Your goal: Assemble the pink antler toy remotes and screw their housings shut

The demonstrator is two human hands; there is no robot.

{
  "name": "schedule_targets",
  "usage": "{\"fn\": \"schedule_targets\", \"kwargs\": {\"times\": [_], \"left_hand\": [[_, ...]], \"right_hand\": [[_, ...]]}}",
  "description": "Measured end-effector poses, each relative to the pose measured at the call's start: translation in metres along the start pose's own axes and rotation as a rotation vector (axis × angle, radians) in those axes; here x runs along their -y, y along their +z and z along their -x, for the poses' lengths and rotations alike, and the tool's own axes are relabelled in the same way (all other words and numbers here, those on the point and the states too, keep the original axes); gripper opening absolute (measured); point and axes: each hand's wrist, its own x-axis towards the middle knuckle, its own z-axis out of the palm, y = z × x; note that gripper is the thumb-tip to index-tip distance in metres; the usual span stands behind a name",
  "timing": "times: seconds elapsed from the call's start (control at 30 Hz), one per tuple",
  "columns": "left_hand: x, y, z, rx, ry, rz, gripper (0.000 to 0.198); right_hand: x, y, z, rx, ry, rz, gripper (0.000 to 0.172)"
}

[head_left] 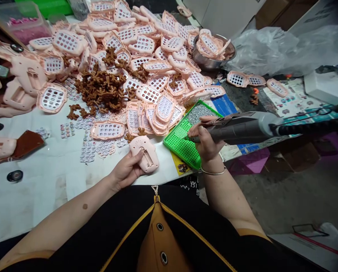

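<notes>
Right hand [205, 139] closed around a corded grey handheld tool [242, 128], tip at a green perforated tray [180, 143] of silver beads [198, 113], left hand [125, 170] gripping a pink plastic casing [144, 154] just beside the tray, heap of pink casings [129, 41] beyond, with brown plastic sprues [101, 88]

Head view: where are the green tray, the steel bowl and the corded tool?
Green tray [182, 145], head view, point on its pegged grid, near the lower corner.
Steel bowl [205, 63], head view, point on its outer wall.
Corded tool [242, 128], head view, point on its grey body.
</notes>
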Motion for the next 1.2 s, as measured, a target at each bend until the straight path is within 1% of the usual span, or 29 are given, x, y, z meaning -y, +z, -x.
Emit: {"fn": "schedule_targets", "kwargs": {"times": [0.17,0.23,0.33,0.43,0.53,0.6,0.7,0.87,1.0,1.1,1.2], "left_hand": [[-0.001,0.007,0.002,-0.083,0.049,0.034,0.033],[-0.001,0.012,0.004,-0.112,0.070,0.037,0.031],[0.000,0.019,0.006,-0.145,0.100,0.046,0.030],[0.003,0.023,0.003,-0.169,0.117,0.068,0.032],[0.007,0.023,-0.002,-0.162,0.146,0.089,0.034],[0.009,0.023,-0.005,-0.146,0.161,0.098,0.034],[0.010,0.024,-0.006,-0.135,0.164,0.104,0.033],[0.009,0.027,-0.006,-0.128,0.150,0.111,0.031],[0.011,0.027,-0.008,-0.113,0.141,0.125,0.030],[0.012,0.026,-0.009,-0.091,0.156,0.121,0.028],[0.012,0.025,-0.011,-0.083,0.170,0.116,0.031]], "right_hand": [[0.000,0.001,-0.003,-0.031,-0.023,-0.046,0.023],[0.010,0.004,-0.005,-0.046,-0.076,-0.081,0.020],[0.033,0.009,-0.003,-0.044,-0.162,-0.166,0.016],[0.054,0.013,0.009,0.040,-0.165,-0.284,0.019],[0.063,0.021,0.028,0.163,-0.073,-0.372,0.024],[0.062,0.027,0.039,0.229,-0.028,-0.406,0.026],[0.056,0.035,0.046,0.274,-0.031,-0.425,0.028],[0.046,0.037,0.044,0.329,-0.057,-0.425,0.028],[0.040,0.039,0.043,0.344,-0.042,-0.439,0.024],[0.039,0.043,0.040,0.414,-0.057,-0.472,0.018],[0.041,0.047,0.034,0.479,-0.067,-0.472,0.014]]}}
